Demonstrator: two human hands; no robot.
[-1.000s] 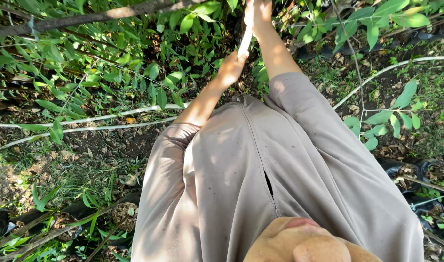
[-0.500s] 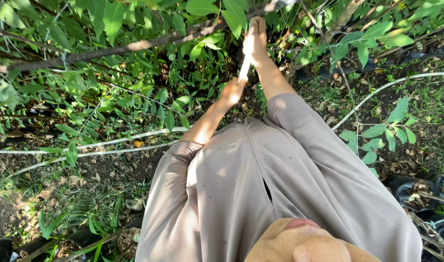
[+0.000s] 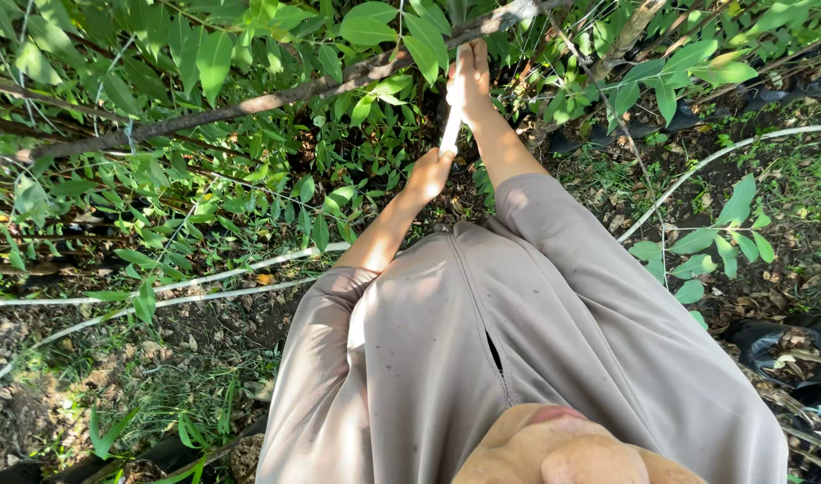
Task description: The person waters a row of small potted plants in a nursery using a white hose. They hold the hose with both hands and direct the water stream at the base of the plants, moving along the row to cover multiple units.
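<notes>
Near the top centre of the frame, the right hand (image 3: 469, 81) closes around the upper end of a pale strip (image 3: 450, 133) just under a slanting brown branch (image 3: 276, 97). The left hand (image 3: 427, 175) pinches the strip's lower end, holding it taut between the two. Pulled hard, the strip could tear or slip free. Leaves (image 3: 213, 54) crowd the branch, and white hoses (image 3: 186, 287) cross the bare ground (image 3: 61, 376) below.

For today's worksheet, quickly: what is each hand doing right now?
Left hand: closed on the lower end of the pale strip.
Right hand: closed around the strip's upper end, beside the branch.
</notes>
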